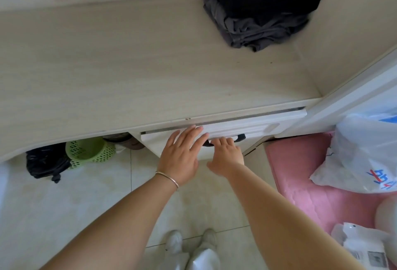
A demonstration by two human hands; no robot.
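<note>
Pressing flat on the drawer [253, 129] front with the left hand [182, 155], fingers straight. Gripping the handle [240, 137] with the right hand [227, 152], fingers curled over it, at 3 o'clock of the left. Drawer barely ajar under the desk [139, 72] edge; clothes [262, 12] at 1 o'clock, basket [90, 150] at 9.

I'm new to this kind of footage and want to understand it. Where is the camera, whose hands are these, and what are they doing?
There is no machine: a person wears one camera on the head, looking down at their own arms. The left hand lies flat, fingers straight, on the white drawer front under a desk top. The right hand curls its fingers round the drawer's dark handle. On the desk top lies a pile of dark folded clothes. Below stand a green basket and a black bag.
</note>
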